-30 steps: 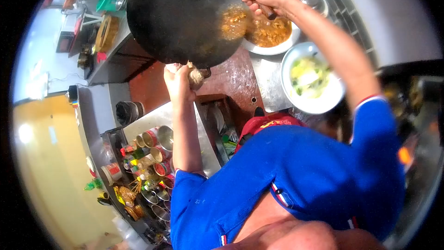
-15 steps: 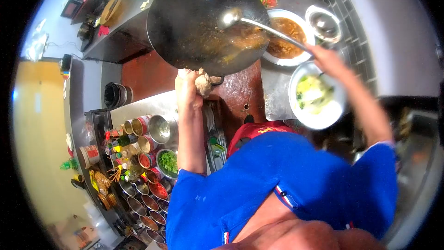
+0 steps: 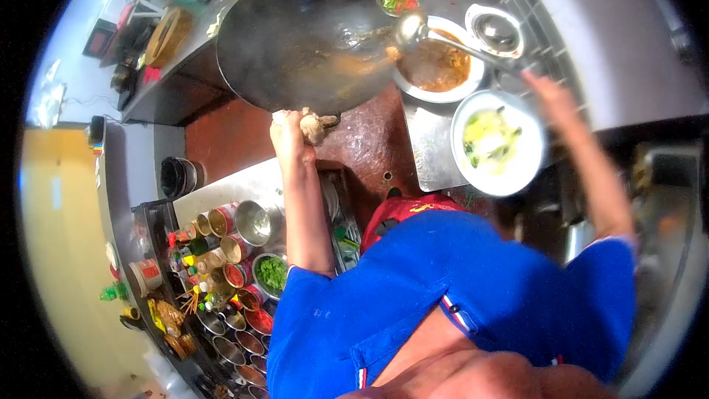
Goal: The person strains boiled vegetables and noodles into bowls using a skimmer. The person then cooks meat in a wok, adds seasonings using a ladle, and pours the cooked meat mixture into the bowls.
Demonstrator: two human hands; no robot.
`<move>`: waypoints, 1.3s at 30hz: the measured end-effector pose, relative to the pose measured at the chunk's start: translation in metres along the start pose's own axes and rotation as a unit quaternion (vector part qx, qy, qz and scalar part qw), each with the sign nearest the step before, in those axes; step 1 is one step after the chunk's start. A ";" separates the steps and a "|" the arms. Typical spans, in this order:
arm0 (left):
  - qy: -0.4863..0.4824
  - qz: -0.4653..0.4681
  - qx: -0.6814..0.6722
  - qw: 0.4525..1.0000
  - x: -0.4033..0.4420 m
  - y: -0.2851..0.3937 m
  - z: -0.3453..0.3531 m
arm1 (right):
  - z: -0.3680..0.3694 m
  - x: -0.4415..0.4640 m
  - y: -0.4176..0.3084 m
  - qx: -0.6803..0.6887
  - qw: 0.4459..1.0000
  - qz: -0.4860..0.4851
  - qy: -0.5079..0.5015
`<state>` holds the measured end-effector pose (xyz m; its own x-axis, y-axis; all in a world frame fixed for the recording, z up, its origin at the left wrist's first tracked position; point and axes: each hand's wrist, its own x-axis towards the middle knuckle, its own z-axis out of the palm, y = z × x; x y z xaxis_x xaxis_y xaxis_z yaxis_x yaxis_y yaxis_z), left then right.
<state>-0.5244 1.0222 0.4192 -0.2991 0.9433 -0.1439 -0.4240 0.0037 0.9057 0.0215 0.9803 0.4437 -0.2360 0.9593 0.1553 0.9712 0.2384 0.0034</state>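
Note:
A large black wok [image 3: 295, 52] is tilted beside a white bowl of brown stew [image 3: 436, 66], with steam over it. My left hand [image 3: 289, 133] grips a bunched cloth [image 3: 315, 127] at the wok's near rim. In my right hand [image 3: 550, 96], blurred by motion, is the handle of a metal ladle [image 3: 411, 28]. The ladle's round head hangs over the left edge of the stew bowl, close to the wok's right rim. Nearer to me stands a white bowl of pale green vegetables [image 3: 491, 140].
A lidded white dish [image 3: 497, 31] and a bowl of red and green pieces [image 3: 401, 0] stand behind the stew. At the left are a metal bowl [image 3: 256, 223], a bowl of chopped greens [image 3: 271, 273], bottles and several tins. A dark bin [image 3: 179, 176] stands beyond them.
Sauce poured from the wok into the stew bowl earlier. The wok then moved left and back. The ladle swung round into view and passed from inside the wok to the stew bowl's edge.

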 end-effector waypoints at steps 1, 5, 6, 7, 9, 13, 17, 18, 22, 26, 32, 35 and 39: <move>0.004 0.000 -0.002 1.000 0.004 -0.002 -0.001 | -0.005 -0.005 0.001 -0.003 1.000 0.013 0.001; 0.013 -0.006 -0.021 1.000 0.006 0.001 -0.005 | -0.017 -0.027 -0.004 0.052 0.992 0.104 -0.046; 0.012 -0.008 -0.028 0.999 0.003 0.005 -0.007 | -0.019 -0.036 -0.014 0.072 0.985 0.142 -0.061; 0.008 -0.008 -0.025 1.000 0.002 0.005 -0.010 | -0.025 -0.044 -0.026 0.092 0.976 0.180 -0.075; -0.001 -0.005 -0.019 1.000 0.002 0.008 -0.019 | 0.005 -0.068 -0.036 0.148 0.974 0.167 0.035; -0.029 -0.074 -0.023 0.997 -0.028 0.043 -0.005 | -0.015 -0.092 -0.112 0.295 0.913 0.282 0.016; -0.078 -0.082 -0.020 0.993 -0.056 0.048 -0.005 | -0.003 -0.127 -0.169 0.380 0.857 0.339 0.080; -0.071 -0.075 -0.014 0.995 -0.063 0.043 -0.012 | -0.007 -0.138 -0.180 0.436 0.817 0.374 0.059; -0.112 -0.089 -0.006 0.990 -0.107 0.045 -0.010 | -0.017 -0.179 -0.207 0.479 0.760 0.436 0.047; -0.161 -0.119 0.180 0.963 -0.154 0.018 -0.033 | -0.008 -0.252 -0.219 0.453 0.778 0.417 0.127; -0.331 -0.136 0.213 0.909 -0.254 -0.029 -0.012 | -0.034 -0.425 -0.251 0.455 0.759 0.435 0.169; -0.353 -0.321 0.085 0.874 -0.343 -0.017 0.038 | -0.060 -0.517 -0.275 0.503 0.656 0.528 0.196; -0.407 -0.393 0.059 0.822 -0.393 -0.074 0.040 | -0.086 -0.615 -0.314 0.512 0.545 0.590 0.304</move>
<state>-0.3412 0.6642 0.4249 0.7198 0.5437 -0.4317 -0.1129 0.7052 0.7000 -0.1350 0.3023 0.4321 0.8899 0.3829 -0.2478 -0.1672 -0.2315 -0.9584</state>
